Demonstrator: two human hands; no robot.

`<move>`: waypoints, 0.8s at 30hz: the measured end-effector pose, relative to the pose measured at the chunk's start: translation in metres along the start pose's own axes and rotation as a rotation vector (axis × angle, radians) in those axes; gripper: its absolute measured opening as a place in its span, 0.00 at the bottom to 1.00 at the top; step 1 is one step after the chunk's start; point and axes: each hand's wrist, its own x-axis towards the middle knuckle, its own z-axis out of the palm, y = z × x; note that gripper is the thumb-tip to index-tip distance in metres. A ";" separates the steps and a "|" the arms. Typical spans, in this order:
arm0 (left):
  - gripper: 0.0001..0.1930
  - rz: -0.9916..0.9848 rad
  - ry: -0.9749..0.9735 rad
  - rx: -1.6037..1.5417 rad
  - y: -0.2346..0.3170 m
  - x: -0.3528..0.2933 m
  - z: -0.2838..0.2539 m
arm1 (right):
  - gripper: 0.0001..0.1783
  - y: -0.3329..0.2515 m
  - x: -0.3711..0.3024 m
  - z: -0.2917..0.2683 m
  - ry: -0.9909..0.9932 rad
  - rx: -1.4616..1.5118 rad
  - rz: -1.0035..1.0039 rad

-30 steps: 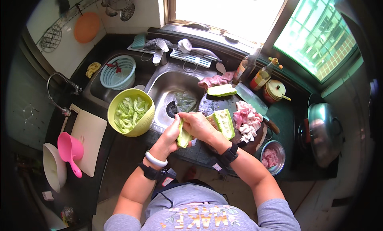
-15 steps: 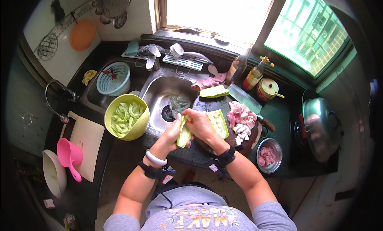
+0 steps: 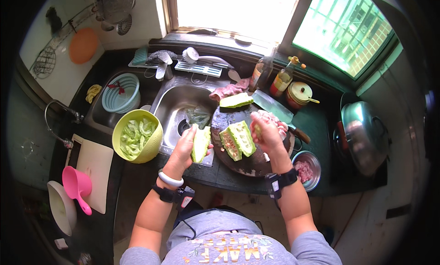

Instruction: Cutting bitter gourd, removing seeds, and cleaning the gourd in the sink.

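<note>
My left hand grips a pale green piece of bitter melon by its side, over the front edge of the sink. On the round cutting board lie two bitter melon halves side by side, one showing its seeds and pith. My right hand is closed above the board's right part; a bit of something yellowish-green shows at its fingers, too small to make out. Behind it, partly hidden, sits cut pink meat. Another melon half lies at the board's far edge, near a cleaver.
Left of the sink basin stands a yellow-green basket of sliced melon. A metal bowl of minced meat is right of the board. Bottles and a lidded jar line the window. A pink scoop lies at left.
My hands have parted: the left moved slightly left with the bitter melon piece, the right moved right over the board. The two halves on the board are now uncovered.
</note>
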 end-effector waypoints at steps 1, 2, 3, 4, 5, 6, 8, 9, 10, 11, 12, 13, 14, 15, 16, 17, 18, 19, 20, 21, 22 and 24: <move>0.21 0.047 0.037 0.023 -0.003 0.006 -0.005 | 0.18 0.009 0.000 -0.001 0.116 -0.396 -0.078; 0.20 0.098 -0.003 0.051 -0.006 0.015 -0.007 | 0.19 0.025 -0.003 -0.004 0.168 -0.735 -0.355; 0.20 0.095 -0.012 0.055 -0.010 0.023 -0.007 | 0.21 0.036 -0.008 0.001 0.212 -1.067 -0.632; 0.21 0.120 0.001 -0.003 -0.014 0.031 -0.007 | 0.22 0.043 -0.011 0.008 0.231 -1.195 -0.545; 0.22 0.144 0.020 -0.061 -0.016 0.034 -0.008 | 0.23 0.049 -0.013 0.020 0.245 -1.317 -0.452; 0.24 0.164 0.037 -0.037 -0.017 0.037 -0.002 | 0.23 0.058 -0.011 0.023 0.271 -1.382 -0.462; 0.24 0.173 0.055 0.000 -0.020 0.047 0.007 | 0.22 0.069 -0.008 0.025 0.318 -1.363 -0.472; 0.24 0.193 0.084 0.031 -0.020 0.053 0.008 | 0.21 0.074 -0.006 0.023 0.343 -1.338 -0.491; 0.24 0.204 0.054 0.044 -0.022 0.062 0.008 | 0.21 0.076 -0.004 0.018 0.355 -1.334 -0.487; 0.24 0.199 0.048 0.051 -0.026 0.074 0.002 | 0.20 0.079 -0.003 0.012 0.345 -1.276 -0.509; 0.23 0.225 0.082 0.150 -0.030 0.087 -0.005 | 0.19 0.076 -0.002 0.009 0.336 -1.221 -0.539; 0.22 0.250 0.116 0.248 -0.033 0.101 -0.011 | 0.19 0.073 -0.002 0.007 0.346 -1.219 -0.543; 0.20 0.278 0.095 0.302 -0.038 0.114 -0.012 | 0.18 0.070 -0.003 0.003 0.360 -0.912 -0.412; 0.20 0.329 0.163 0.374 -0.044 0.125 -0.008 | 0.18 0.068 -0.004 -0.002 0.368 -0.603 -0.283; 0.21 0.401 0.200 0.429 -0.050 0.134 -0.002 | 0.17 0.066 -0.003 -0.011 0.292 -0.301 -0.262; 0.21 0.469 0.243 0.480 -0.053 0.140 0.002 | 0.18 0.056 -0.010 -0.022 0.232 -0.204 -0.180; 0.18 0.482 0.271 0.681 -0.052 0.141 0.009 | 0.17 0.050 -0.018 -0.030 0.216 -0.051 -0.164; 0.18 0.473 0.257 0.678 -0.048 0.143 0.016 | 0.16 0.045 -0.025 -0.034 0.199 0.102 -0.150; 0.18 0.496 0.222 0.790 -0.045 0.145 0.021 | 0.18 0.038 -0.034 -0.028 0.215 0.265 -0.210; 0.18 0.523 0.189 0.902 -0.042 0.146 0.024 | 0.20 0.036 -0.044 -0.038 0.145 0.248 -0.149; 0.19 0.551 0.155 1.014 -0.040 0.144 0.026 | 0.18 0.037 -0.054 -0.041 0.130 0.250 -0.136; 0.19 0.731 0.195 1.118 -0.036 0.126 0.035 | 0.17 0.042 -0.074 -0.045 0.128 0.245 -0.101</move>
